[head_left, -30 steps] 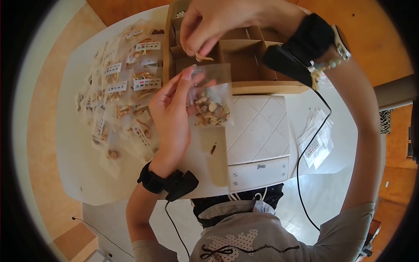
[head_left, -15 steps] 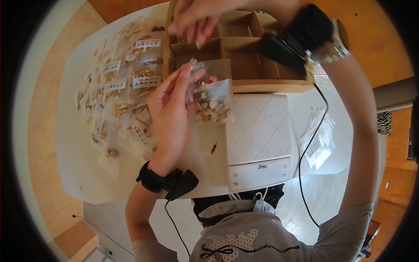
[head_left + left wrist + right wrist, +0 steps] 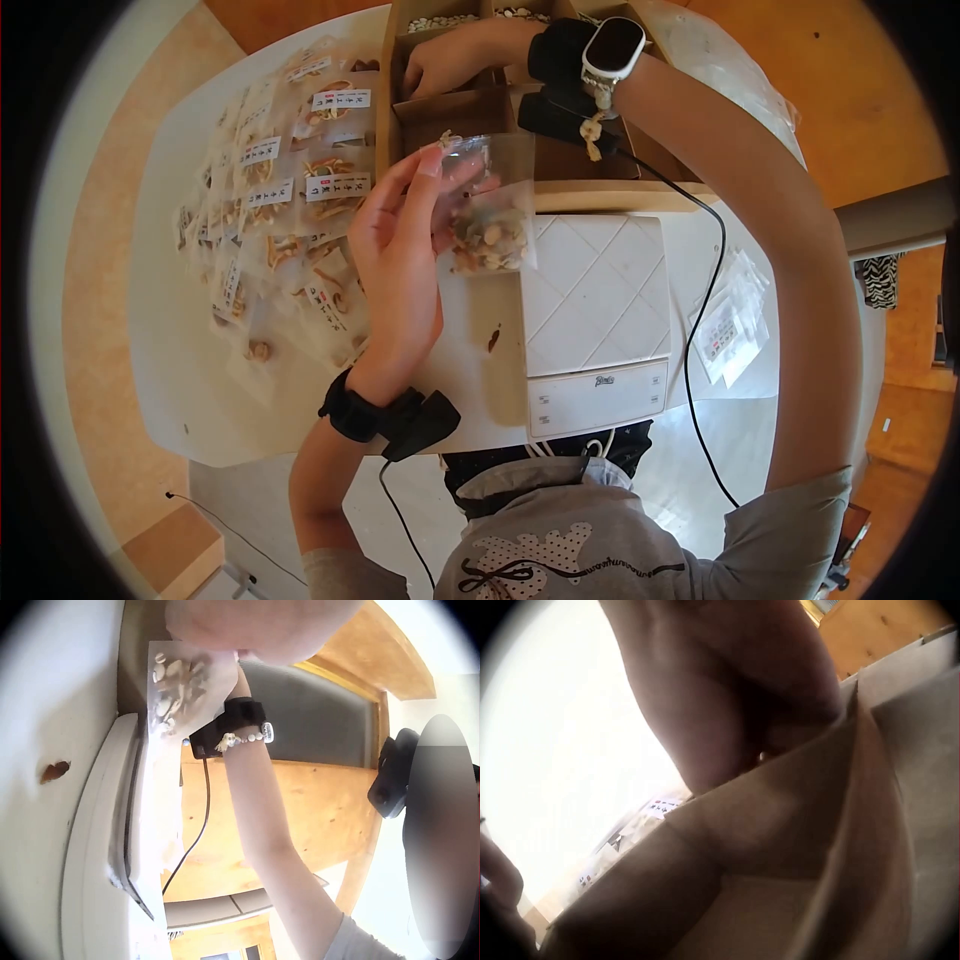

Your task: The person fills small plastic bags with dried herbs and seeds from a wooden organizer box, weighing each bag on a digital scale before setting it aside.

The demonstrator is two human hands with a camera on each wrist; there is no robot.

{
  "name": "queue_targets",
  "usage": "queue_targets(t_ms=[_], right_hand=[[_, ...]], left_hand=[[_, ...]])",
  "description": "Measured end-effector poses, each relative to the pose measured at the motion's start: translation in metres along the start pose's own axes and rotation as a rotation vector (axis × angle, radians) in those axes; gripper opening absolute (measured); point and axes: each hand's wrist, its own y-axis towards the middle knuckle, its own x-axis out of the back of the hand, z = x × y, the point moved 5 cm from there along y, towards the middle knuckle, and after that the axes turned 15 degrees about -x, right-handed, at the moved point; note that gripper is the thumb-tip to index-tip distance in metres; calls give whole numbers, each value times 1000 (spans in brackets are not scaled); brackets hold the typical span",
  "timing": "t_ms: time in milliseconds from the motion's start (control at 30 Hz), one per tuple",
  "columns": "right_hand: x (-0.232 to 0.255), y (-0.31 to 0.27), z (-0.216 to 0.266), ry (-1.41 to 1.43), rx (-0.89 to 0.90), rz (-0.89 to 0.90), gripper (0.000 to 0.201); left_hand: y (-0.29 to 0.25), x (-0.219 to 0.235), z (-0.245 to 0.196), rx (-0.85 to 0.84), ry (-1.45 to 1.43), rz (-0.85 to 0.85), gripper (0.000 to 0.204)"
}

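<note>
**Clear bag [image 3: 512,180] pinched by its side edge, with dried pieces [image 3: 490,238] gathered low**

The clear bag was held upright by the left hand [image 3: 397,265], its side edge near the top corner nipped almost closed under the thumb, with fingers spread behind the film. The pieces were bunched below and to the right of that pinch. The scale [image 3: 595,290] was seen just to the right and nearer the body; the heap of labelled packets [image 3: 265,190] was spread left of the grip.

Beyond the grip, the right hand [image 3: 450,65] was lowered into a compartment of the cardboard box [image 3: 625,194]; whether anything was held by its bent fingers could not be told.

A light, limp, rather slippery bag was suggested, weighted at the bottom, its thin pieces easily snapped if squeezed. It was best gripped by the film above them, with the mouth left unpinched.
</note>
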Motion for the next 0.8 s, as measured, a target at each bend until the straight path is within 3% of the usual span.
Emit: queue_targets(t_ms=[33,133,233,333,433,533,700,800], right_hand=[[-1,-2,0,12,-39,101,42],[9,-5,1,-75,-73,129,40],[15,-4,6,8,43,-102,35],[5,-7,8,-74,109,-144,33],[0,-14,0,58,102,6,33],[8,-16,-1,-202,41,55,32],[30,-39,5,-315,-18,-182,26],[29,-44,12,-298,-155,-156,27]], left_hand=[[0,0,-1,-3,-10,4,33],[0,1,1,-29,-17,-19,32],[0,0,1,-27,-25,-25,32],[-1,-1,0,-21,-12,-16,32],[-2,-2,-1,-11,8,9,34],[-1,-1,2,-5,28,41,34],[-1,-1,3,-10,-9,-24,30],[-1,-2,3,-14,-5,-21,30]])
